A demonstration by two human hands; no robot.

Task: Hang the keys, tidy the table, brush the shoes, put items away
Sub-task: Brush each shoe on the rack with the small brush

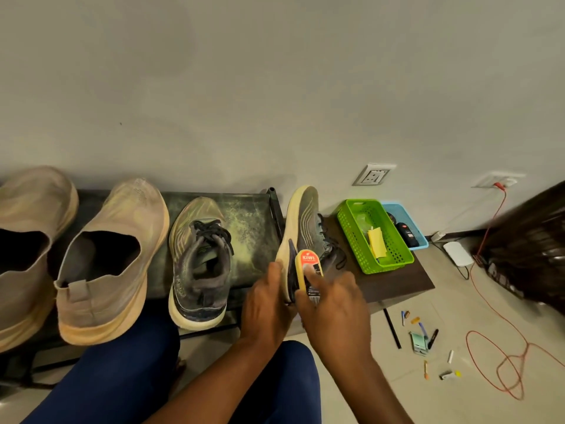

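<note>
My left hand grips the heel end of a grey running shoe, which is tipped on its side with the pale sole facing left. With my right hand I hold a yellow shoe-shine sponge with a red label, pressed against the shoe's side near the heel. The matching grey shoe stands upright on the dark rack. Two beige slip-on shoes stand on the rack at the left.
A green basket with yellow paper and a blue basket with dark items sit on a small brown table. Several pens and small items lie on the tiled floor. A red cable loops at the right. My knees fill the bottom.
</note>
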